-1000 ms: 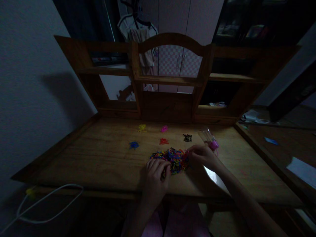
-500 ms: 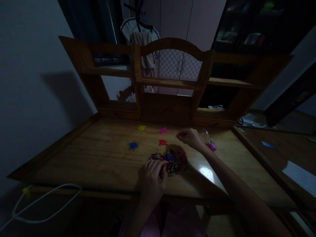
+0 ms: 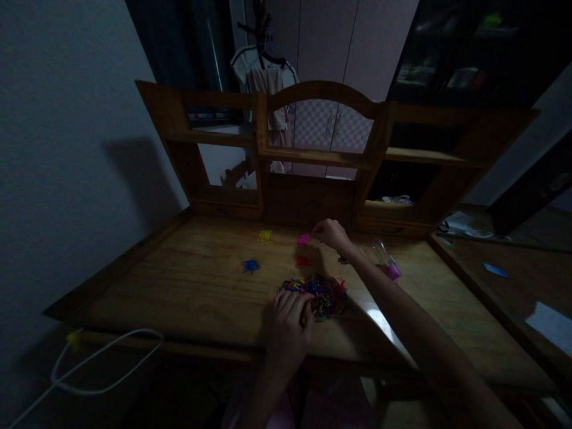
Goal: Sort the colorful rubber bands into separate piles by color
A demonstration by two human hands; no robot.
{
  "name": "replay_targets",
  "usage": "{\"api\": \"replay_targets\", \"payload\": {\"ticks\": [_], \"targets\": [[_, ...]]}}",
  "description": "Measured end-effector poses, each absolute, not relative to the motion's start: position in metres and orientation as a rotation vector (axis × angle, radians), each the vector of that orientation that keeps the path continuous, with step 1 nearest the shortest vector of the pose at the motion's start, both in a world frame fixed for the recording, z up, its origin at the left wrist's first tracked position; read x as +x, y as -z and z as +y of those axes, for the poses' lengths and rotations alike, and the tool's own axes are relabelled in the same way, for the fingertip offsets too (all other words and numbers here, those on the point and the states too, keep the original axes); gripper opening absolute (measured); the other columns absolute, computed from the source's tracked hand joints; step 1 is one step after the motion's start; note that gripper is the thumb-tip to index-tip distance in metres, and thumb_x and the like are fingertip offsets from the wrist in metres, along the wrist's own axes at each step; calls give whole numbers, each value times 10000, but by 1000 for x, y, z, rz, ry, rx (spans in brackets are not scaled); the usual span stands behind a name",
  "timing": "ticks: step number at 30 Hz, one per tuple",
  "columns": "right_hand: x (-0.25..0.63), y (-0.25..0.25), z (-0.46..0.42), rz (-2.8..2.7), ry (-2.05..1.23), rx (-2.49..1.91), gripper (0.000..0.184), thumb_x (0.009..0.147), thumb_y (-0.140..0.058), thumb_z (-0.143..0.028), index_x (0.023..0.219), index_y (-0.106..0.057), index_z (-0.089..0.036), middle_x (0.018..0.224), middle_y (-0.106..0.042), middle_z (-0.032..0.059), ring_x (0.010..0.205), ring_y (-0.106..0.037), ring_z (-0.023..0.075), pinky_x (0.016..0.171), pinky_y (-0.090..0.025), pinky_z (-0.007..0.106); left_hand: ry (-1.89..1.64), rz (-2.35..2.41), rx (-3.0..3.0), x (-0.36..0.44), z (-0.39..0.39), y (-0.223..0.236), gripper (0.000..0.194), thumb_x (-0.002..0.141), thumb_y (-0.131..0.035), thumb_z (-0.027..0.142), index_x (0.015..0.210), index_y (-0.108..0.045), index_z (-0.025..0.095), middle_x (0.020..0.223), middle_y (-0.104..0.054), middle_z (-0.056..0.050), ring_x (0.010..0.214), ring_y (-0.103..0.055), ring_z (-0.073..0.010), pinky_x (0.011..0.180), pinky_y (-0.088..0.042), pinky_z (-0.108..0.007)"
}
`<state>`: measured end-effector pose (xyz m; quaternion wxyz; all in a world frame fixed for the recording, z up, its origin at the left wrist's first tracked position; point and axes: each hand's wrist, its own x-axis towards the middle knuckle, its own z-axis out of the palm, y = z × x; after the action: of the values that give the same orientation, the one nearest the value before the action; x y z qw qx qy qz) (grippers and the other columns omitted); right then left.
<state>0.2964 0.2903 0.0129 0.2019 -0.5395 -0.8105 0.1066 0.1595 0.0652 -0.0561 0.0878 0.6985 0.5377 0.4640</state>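
Observation:
A mixed heap of small, thin, coloured pieces [image 3: 328, 298] lies near the desk's front; their exact kind is too small to make out. My left hand [image 3: 291, 313] rests at the heap's left edge, fingers bent and thumb a little apart. Beyond the heap, my right hand [image 3: 329, 233] is pinched beside a small pink pile [image 3: 304, 239]; what its fingertips hold is unclear. Around them lie a red pile [image 3: 303, 261] in shadow, a yellow pile [image 3: 264, 237], a blue pile [image 3: 251, 266] and a black pile [image 3: 343, 258], partly behind my right forearm.
A clear container with a purple-pink lid [image 3: 392, 271] lies right of my right forearm. A wooden shelf unit [image 3: 313, 156] stands along the back of the desk [image 3: 179, 298]. At the front left hangs a white cable [image 3: 107, 390]. A side surface at right holds paper [image 3: 552, 326].
My right hand has lifted from the heap's right side and moved away and leftward to the pink pile. My left hand stays at the heap. The view has shifted slightly.

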Motion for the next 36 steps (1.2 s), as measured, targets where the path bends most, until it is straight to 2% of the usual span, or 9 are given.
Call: {"api": "replay_targets", "payload": {"ticks": [5,10,16,20,24,26,31,36], "targets": [[342,-22,255,-2268,-426,-1384,196,861,-568,-246,928,-734,-166,769,-725,39,631,-670,136,566,-462,188,-1371,1564,2065,158,64,55,177,905,-481,128,957,-625,216,922,-646,-40,925,-565,-221,918,-408,-415],[375,-5,215,-2366,-562,-1165,185,863,-591,-273,938,-740,-194,842,-731,41,715,-672,152,629,-491,225,-1391,1578,2008,159,64,55,177,911,-487,158,968,-640,226,954,-635,-47,959,-568,-224,913,-431,-406],[377,19,207,-2389,-660,-1174,214,875,-593,-312,997,-727,-199,894,-724,59,741,-651,163,642,-484,248,-1531,1768,1711,156,70,54,245,917,-514,263,1138,-608,218,1262,-545,-93,1203,-495,-258,1029,-400,-431],[369,24,210,-2425,-784,-1107,212,889,-556,-274,984,-730,-200,905,-726,45,767,-649,171,682,-483,263,-1527,1810,1615,153,75,61,314,954,-445,258,1250,-546,231,1333,-533,-84,1278,-450,-251,1087,-348,-462],[365,19,208,-2417,-902,-1060,227,897,-531,-263,981,-728,-188,900,-726,43,789,-648,179,701,-476,268,-1491,1780,1539,152,76,69,359,969,-370,206,1292,-524,243,1347,-544,-75,1278,-468,-232,1086,-359,-457],[364,15,205,-2407,-882,-1079,213,887,-549,-268,973,-728,-188,879,-723,37,760,-639,171,666,-460,253,-1473,1759,1503,153,76,72,379,960,-366,185,1301,-521,240,1355,-547,-76,1271,-484,-230,1070,-385,-444],[351,6,197,-2322,-582,-1157,169,870,-603,-279,940,-731,-195,847,-694,33,678,-574,137,602,-394,229,-1442,1702,1490,153,76,71,406,943,-358,145,1298,-528,245,1334,-576,-58,1240,-523,-214,1052,-417,-418],[322,10,194,-2437,-599,-1026,162,858,-645,-309,931,-749,-208,880,-667,40,723,-577,135,653,-403,228,-1462,1679,1453,153,76,68,420,931,-367,131,1305,-517,247,1321,-586,-50,1218,-541,-202,1029,-445,-394]]}}
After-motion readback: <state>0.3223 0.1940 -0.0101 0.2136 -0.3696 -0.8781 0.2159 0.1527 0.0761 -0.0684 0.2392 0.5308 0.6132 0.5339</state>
